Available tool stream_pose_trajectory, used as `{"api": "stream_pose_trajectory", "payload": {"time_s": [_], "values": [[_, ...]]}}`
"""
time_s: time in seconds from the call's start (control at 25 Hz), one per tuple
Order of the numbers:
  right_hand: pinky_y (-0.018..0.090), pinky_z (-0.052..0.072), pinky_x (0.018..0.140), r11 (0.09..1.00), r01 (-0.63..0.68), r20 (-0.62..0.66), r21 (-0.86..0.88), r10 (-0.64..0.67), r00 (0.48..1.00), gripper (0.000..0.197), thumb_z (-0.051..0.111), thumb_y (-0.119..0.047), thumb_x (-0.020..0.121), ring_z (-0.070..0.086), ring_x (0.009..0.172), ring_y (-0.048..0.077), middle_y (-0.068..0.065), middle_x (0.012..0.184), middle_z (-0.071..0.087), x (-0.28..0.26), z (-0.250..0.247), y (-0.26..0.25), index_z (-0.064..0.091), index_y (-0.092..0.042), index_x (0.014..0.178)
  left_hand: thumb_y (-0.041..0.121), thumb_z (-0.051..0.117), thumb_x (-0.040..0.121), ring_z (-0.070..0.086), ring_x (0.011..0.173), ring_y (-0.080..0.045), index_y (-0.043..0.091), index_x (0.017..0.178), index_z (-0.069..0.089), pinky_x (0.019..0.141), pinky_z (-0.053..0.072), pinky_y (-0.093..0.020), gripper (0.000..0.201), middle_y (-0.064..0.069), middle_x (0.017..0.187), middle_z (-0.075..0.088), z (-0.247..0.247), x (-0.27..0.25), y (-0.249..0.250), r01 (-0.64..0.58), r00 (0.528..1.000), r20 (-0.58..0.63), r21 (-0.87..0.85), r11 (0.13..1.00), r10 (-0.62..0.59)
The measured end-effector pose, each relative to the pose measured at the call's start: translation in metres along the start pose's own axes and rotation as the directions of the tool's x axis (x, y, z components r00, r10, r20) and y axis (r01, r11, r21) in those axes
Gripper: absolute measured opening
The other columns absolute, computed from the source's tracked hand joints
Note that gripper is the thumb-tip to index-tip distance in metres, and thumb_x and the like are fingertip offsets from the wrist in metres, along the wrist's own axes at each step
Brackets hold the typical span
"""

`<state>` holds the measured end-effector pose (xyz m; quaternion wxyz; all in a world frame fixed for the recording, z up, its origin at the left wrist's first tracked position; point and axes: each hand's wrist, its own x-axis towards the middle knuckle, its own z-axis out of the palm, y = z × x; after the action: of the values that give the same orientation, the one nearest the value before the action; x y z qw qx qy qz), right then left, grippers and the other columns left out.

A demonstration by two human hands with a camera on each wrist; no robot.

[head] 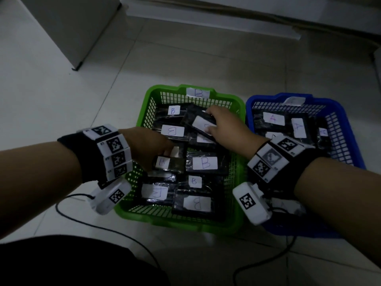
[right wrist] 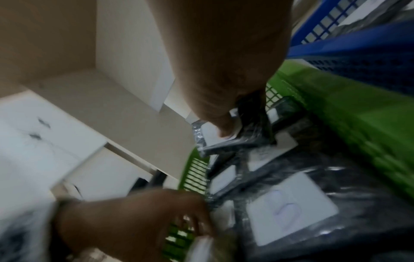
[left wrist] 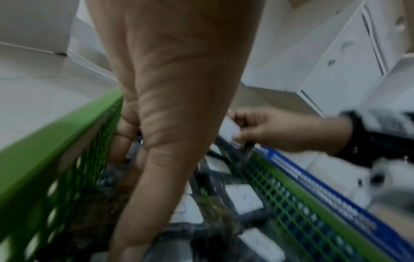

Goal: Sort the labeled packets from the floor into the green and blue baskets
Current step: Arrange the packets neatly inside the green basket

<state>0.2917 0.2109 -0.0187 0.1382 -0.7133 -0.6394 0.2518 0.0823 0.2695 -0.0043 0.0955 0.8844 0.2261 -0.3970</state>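
The green basket (head: 151, 96) holds several black packets with white "B" labels; the blue basket (head: 340, 114) to its right holds packets labelled "A". Over the green basket's left side, my left hand (head: 162, 155) curls its fingers round a black "B" packet (head: 171, 164); the left wrist view shows those fingers (left wrist: 125, 141) wrapped on its edge. Near the basket's far right, my right hand (head: 214, 125) pinches a tilted black packet (head: 203, 123) whose label letter is hidden. In the right wrist view the thumb (right wrist: 224, 129) presses on that packet (right wrist: 248, 140).
A white cabinet (head: 61, 27) stands at the far left and a low white ledge (head: 226, 15) runs along the back. Black cables (head: 123, 234) trail over the pale tiled floor in front of the baskets. Dark clothing (head: 61, 265) fills the bottom left.
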Motion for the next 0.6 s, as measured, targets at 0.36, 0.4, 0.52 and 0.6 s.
{"api": "stream_pose_trajectory", "payload": {"time_s": [0.36,0.4,0.52,0.6], "values": [[0.024,0.036,0.075,0.992,0.114,0.552,-0.061,-0.062,0.832,0.032,0.059,-0.027,0.090,0.049,0.094,0.015,0.003,0.110,0.057,-0.034,0.009,-0.002,0.051,-0.015,0.119,0.034,0.081,0.066,0.057,0.101,-0.019,0.023,0.117,0.047,0.079,0.051,-0.033,0.062,0.001,0.115,0.058,0.001,0.011,0.012,-0.008,0.994,0.110,0.083,0.996,-0.001],[0.025,0.039,0.078,0.996,0.085,0.489,-0.034,-0.058,0.870,0.034,0.060,-0.026,0.090,0.051,0.100,0.017,0.005,0.117,0.057,-0.032,0.009,0.000,0.050,-0.014,0.120,0.035,0.080,0.067,0.057,0.101,-0.019,0.023,0.118,0.046,0.079,0.050,-0.032,0.062,0.002,0.114,0.059,0.002,0.011,0.012,-0.011,0.995,0.103,0.079,0.997,0.003],[0.034,0.045,0.094,1.000,0.010,0.397,0.008,-0.012,0.918,0.036,0.061,-0.025,0.089,0.054,0.112,0.025,0.008,0.123,0.057,-0.025,0.002,0.006,0.050,-0.013,0.121,0.033,0.074,0.075,0.058,0.105,-0.020,0.026,0.127,0.045,0.087,0.051,-0.034,0.061,0.002,0.118,0.059,0.009,0.014,0.010,-0.014,0.999,0.043,0.052,0.999,0.011],[0.033,0.047,0.091,0.999,-0.044,0.358,0.001,0.041,0.933,0.034,0.061,-0.026,0.089,0.056,0.109,0.026,0.008,0.122,0.059,-0.022,0.001,0.009,0.051,-0.015,0.120,0.028,0.066,0.082,0.058,0.105,-0.020,0.027,0.126,0.047,0.088,0.052,-0.037,0.048,0.002,0.120,0.058,0.011,0.014,0.007,0.002,1.000,0.020,0.037,0.999,-0.002]]}}
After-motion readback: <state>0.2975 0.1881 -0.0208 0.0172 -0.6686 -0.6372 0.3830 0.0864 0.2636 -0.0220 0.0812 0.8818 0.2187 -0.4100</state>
